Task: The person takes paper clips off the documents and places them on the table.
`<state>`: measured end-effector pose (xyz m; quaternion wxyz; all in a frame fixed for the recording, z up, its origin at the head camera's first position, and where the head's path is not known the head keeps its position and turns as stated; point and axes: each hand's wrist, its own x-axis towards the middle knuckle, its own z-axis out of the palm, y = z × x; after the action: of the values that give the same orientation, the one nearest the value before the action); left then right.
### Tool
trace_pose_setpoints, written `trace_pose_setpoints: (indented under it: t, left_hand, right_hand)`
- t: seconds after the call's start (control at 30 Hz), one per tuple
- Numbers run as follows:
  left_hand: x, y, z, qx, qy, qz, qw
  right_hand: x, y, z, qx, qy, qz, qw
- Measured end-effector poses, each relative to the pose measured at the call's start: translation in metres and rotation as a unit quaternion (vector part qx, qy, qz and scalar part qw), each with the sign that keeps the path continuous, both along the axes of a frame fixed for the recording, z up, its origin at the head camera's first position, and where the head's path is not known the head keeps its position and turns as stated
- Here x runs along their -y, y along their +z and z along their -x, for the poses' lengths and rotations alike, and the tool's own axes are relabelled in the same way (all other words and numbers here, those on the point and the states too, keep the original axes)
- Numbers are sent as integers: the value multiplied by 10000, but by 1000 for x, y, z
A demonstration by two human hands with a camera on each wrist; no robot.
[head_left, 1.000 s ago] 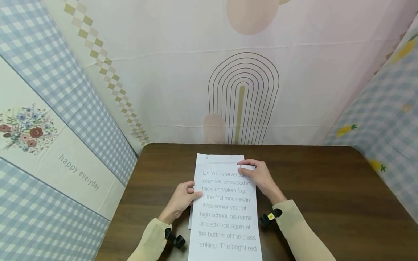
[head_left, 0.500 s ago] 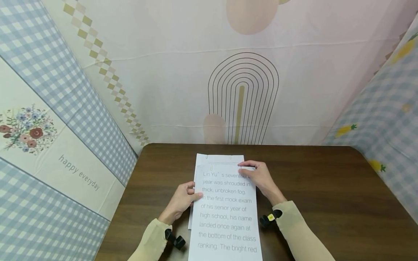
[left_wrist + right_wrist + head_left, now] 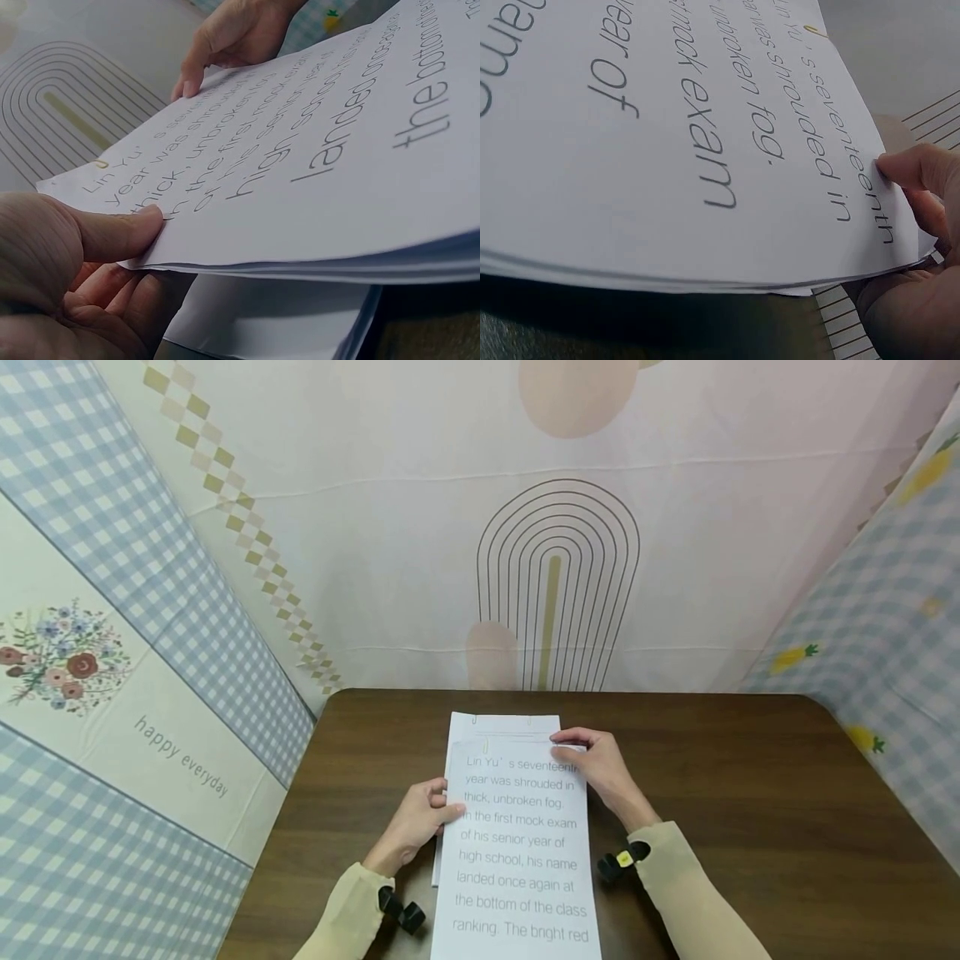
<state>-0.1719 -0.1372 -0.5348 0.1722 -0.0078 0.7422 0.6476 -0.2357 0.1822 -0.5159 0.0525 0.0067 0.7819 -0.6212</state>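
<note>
Pinching the printed stack (image 3: pixel 519 852): left hand (image 3: pixel 415 820) at its left edge, right hand (image 3: pixel 604 774) its top-right corner; tabletop (image 3: pixel 757 810) spreads rightward.

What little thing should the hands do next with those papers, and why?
I think the right hand might nudge the held sheets even at their corner. In the right wrist view, a lower sheet pokes out past the top page near that hand. The left hand pinches the side, thumb on top, so it could steady everything.
</note>
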Motion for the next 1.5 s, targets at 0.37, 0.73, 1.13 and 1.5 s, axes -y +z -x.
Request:
trace_pose_setpoints:
  t: [0.37,0.73,1.13,1.5]
  left_hand:
    - [1,0,-3,34,-6,11,10000]
    - [4,-4,-5,30,-7,-9,10000]
    - [6,-7,-3,69,27,148,9999]
    - [8,-8,-2,98,121,171,9997]
  right_hand:
    - [-9,-3,2,-119,-108,60,9999]
    - [-25,-8,1,-29,-178,-6,9998]
    - [-41,-16,-3,70,-257,413,9988]
    - [-51,-25,-8,454,-257,347,9980]
